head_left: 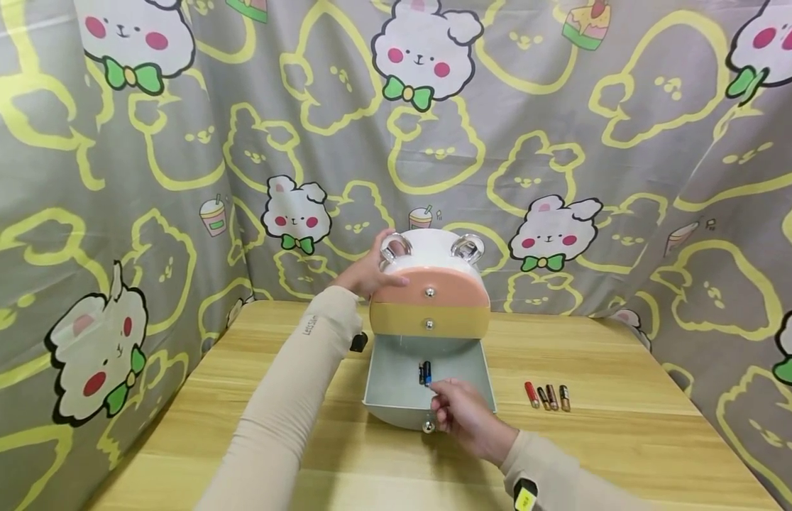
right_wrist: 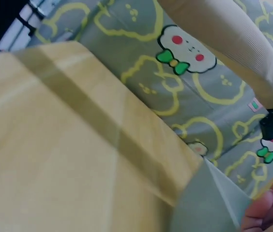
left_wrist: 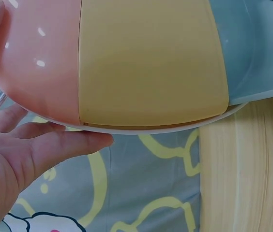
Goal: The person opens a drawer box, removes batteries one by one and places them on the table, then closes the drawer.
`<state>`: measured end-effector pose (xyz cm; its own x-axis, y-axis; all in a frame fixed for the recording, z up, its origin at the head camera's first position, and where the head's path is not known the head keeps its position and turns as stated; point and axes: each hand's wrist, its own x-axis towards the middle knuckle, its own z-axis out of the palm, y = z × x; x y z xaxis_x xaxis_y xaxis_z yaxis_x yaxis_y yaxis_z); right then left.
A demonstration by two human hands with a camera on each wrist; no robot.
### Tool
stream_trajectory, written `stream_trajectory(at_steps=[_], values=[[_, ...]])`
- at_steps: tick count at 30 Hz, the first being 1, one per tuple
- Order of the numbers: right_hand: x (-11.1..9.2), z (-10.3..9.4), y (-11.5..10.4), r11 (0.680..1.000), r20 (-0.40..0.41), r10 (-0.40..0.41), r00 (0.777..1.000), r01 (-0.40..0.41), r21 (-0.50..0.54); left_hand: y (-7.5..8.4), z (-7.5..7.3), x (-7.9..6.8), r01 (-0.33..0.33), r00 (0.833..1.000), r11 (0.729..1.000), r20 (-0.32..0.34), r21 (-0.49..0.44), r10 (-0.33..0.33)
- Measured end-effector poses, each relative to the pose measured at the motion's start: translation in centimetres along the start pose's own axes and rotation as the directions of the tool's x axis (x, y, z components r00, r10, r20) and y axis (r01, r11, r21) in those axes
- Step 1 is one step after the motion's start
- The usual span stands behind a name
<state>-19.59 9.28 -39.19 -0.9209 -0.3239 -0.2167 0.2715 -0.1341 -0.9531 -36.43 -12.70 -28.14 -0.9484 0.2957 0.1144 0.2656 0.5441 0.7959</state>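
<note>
A small bear-shaped drawer box (head_left: 430,280) stands on the table, with an orange, a yellow and a grey-green drawer. My left hand (head_left: 372,270) grips its upper left side by the clear ear, the thumb lying against the orange front. The bottom drawer (head_left: 386,383) is pulled out. Inside it a dark battery (head_left: 421,373) lies beside a blue battery (head_left: 427,372). My right hand (head_left: 466,415) reaches over the drawer's front edge, fingers curled, pinching the lower end of the blue battery. In the right wrist view, only curled fingertips (right_wrist: 262,208) show beside the drawer's corner.
To the right of the box, a red battery (head_left: 531,394) and several darker batteries (head_left: 551,397) lie in a row on the wooden table (head_left: 626,440). A patterned curtain (head_left: 345,142) hangs behind and on both sides. A silver knob (head_left: 428,426) sits on the open drawer's front.
</note>
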Motion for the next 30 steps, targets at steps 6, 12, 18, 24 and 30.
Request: stream_trajectory(at_steps=[6,12,18,24,30], values=[[2.2,-0.8,-1.7,0.988,0.030,-0.052,0.998,0.055,-0.142,-0.3,0.3,0.1,0.010,1.000,1.000,-0.002,-0.010,-0.010],[4.8,-1.5,-3.4,0.952,0.081,-0.076,0.994,0.096,-0.289,-0.4,0.3,-0.1,0.024,1.000,0.999,-0.015,0.032,-0.023],[6.9,-2.1,-4.6,0.888,0.126,-0.079,0.989,0.127,-0.442,-0.4,0.0,-0.6,0.018,1.000,0.998,-0.019,0.057,-0.016],[8.2,-2.6,-5.1,0.784,0.202,-0.070,0.977,0.179,-0.594,-0.3,-0.2,-0.5,0.017,1.000,0.998,-0.023,0.054,-0.016],[8.9,-3.3,-5.5,0.616,0.259,-0.002,0.966,0.205,-0.760,0.1,0.1,-0.1,-0.009,1.000,0.998,-0.016,0.055,0.010]])
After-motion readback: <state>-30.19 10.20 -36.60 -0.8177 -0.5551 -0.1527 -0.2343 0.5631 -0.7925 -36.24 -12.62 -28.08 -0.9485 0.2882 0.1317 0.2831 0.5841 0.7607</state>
